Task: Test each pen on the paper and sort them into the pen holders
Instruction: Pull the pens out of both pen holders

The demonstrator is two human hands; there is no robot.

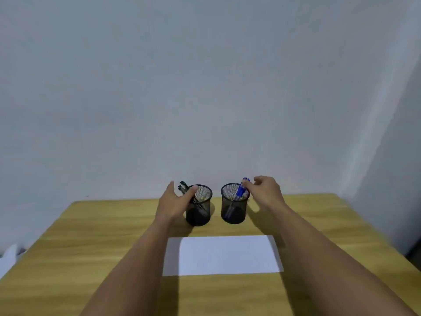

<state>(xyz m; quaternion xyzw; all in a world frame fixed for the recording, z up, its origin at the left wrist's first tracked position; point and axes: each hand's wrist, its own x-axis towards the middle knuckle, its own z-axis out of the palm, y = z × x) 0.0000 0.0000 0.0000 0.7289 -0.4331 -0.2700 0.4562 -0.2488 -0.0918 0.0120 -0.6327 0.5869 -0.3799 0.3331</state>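
Note:
Two black mesh pen holders stand side by side at the back of the wooden table. The left holder [200,207] holds black pens [184,187] that lean out to the left. The right holder [234,205] holds blue pens [241,190]. My left hand [174,199] is open, fingers spread, its thumb touching the left holder's rim beside the black pens. My right hand [265,191] reaches to the right holder, its fingertips pinching the top of a blue pen. A blank white sheet of paper [224,255] lies in front of the holders, between my forearms.
The wooden table [91,242] ends against a plain grey-white wall [205,87]. Something white [9,258] lies off the table's left edge. A dark object [414,249] shows at the far right edge.

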